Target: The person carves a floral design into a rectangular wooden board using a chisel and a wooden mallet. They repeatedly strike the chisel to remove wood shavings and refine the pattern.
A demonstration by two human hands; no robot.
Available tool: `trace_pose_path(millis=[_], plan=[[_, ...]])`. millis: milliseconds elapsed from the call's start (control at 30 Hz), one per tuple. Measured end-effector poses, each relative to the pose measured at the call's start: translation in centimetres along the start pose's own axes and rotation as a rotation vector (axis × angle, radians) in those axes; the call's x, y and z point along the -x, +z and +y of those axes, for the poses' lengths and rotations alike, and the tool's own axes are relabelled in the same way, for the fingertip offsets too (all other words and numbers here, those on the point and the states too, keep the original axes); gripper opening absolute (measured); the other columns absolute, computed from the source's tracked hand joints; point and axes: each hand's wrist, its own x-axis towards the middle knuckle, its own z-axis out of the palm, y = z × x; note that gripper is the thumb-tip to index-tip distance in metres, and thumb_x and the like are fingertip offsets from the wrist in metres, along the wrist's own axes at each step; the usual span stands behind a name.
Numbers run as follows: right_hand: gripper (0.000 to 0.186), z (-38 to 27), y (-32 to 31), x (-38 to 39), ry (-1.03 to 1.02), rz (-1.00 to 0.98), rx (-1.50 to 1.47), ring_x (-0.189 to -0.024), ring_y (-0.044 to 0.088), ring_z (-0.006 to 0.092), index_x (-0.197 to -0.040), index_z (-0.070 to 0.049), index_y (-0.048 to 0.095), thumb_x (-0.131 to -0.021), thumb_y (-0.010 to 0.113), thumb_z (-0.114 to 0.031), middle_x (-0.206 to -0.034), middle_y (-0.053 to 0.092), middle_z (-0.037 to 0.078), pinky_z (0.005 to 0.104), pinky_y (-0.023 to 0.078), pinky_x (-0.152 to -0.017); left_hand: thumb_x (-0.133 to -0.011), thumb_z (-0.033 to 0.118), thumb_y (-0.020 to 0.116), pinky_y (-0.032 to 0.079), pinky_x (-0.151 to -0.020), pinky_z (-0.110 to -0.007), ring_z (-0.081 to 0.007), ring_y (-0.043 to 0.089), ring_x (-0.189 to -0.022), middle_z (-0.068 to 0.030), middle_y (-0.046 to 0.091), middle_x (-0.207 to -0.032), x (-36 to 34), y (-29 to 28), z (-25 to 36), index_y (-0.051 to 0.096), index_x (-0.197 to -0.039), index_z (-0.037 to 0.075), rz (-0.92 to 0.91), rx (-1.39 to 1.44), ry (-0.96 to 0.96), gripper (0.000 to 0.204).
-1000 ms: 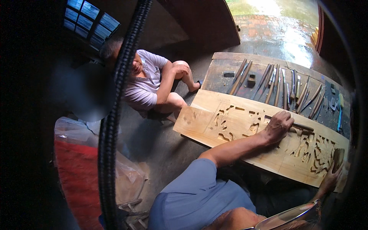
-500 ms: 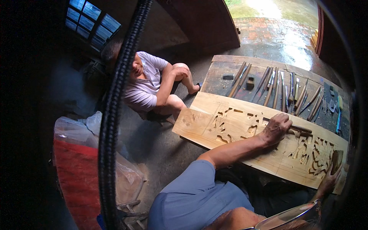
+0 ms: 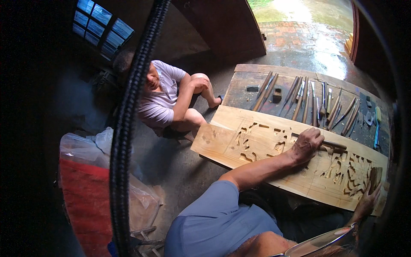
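A long pale board (image 3: 222,118) lies across the workbench, its surface carved with several pierced openings and leaf-like shapes. My left hand (image 3: 307,144) is closed around a slim chisel (image 3: 335,144) with a dark handle, resting low over the middle of the board. The chisel's handle sticks out to the right of my fist, and its narrow blade points left. At the board's right end, my right hand (image 3: 367,201) grips a wooden mallet (image 3: 376,177) next to the densest carving; some of its fingers are hidden.
Behind the board, several chisels (image 3: 306,100) lie in a row on the dark workbench (image 3: 239,79). A small wooden block (image 3: 277,95) and a blue-handled brush (image 3: 377,124) are among them. Another person (image 3: 165,96) sits at the left. Plastic sheeting (image 3: 79,145) covers something red nearby.
The whole view has shifted slightly. Both hands keep their holds on the chisel and the mallet, with no clear movement against the board.
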Motion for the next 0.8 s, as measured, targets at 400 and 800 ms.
trace_pose_path(millis=[400,800], plan=[[0.067,-1.8,-1.6,-0.3,0.071,-0.185,0.128,-0.132,0.057,0.0405,-0.161,-0.014,0.036,-0.107,0.050,-0.051,-0.153,0.052,0.018,0.0481,0.048,-0.104,-0.071,-0.001,0.066,0.048,-0.072,-0.046,-0.0360,0.058,-0.084,-0.0149,0.054,-0.084,1.0,-1.5,-0.2,0.055,-0.082,0.003,-0.026,0.015,-0.025,0.015],[0.074,-4.5,-9.1,-4.5,0.354,0.136,-1.236,-0.128,0.059,0.0283,-0.152,-0.004,0.049,-0.102,0.060,-0.056,-0.142,0.061,0.017,0.0408,0.047,-0.109,-0.079,0.001,0.055,0.043,-0.066,-0.050,-0.0416,0.055,-0.077,-0.0196,0.053,-0.078,-1.0,-0.3,1.9,0.055,-0.080,0.003,-0.091,0.216,-0.082,0.002]])
